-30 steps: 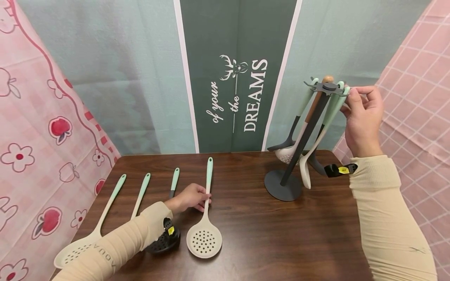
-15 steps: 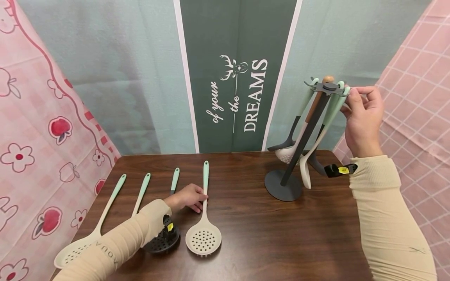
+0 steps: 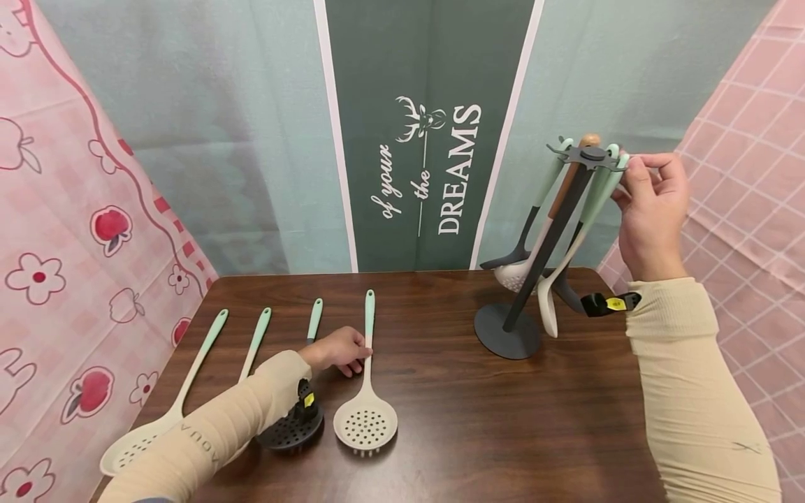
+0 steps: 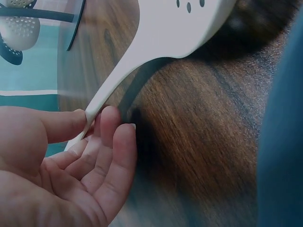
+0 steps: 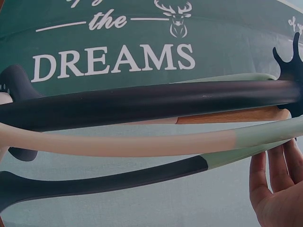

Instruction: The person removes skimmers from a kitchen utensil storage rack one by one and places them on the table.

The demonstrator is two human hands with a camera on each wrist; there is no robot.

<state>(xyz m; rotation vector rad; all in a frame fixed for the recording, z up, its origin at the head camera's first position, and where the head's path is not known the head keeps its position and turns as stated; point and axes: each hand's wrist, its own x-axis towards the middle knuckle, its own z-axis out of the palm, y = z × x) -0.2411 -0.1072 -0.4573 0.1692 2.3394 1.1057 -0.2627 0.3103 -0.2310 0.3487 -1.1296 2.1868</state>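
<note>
Table: dark wood-grain surface, filling the lower head view from four to eight o'clock. Utensil stand: at three o'clock, with several utensils hung from its top. Slotted turner: laid at eight o'clock, partly covered by the left sleeve; a pale green-handled utensil beside it is mostly covered. Pale skimmer: the workpiece, on the table near six o'clock, handle directed to twelve. Dark skimmer: at seven o'clock, just beside the workpiece. Right hand: thumb and fingers grip the stand's top at its outer edge; whether a hung handle is also pinched cannot be told. Left hand: pinches the pale skimmer's handle between thumb and fingers. Step in hand, as judged: positioning the pale skimmer in the row while steadying the stand; pick-up and set-down cannot be distinguished. Next move, as judged: requires a level wrist and clearance from the dark skimmer.
</note>
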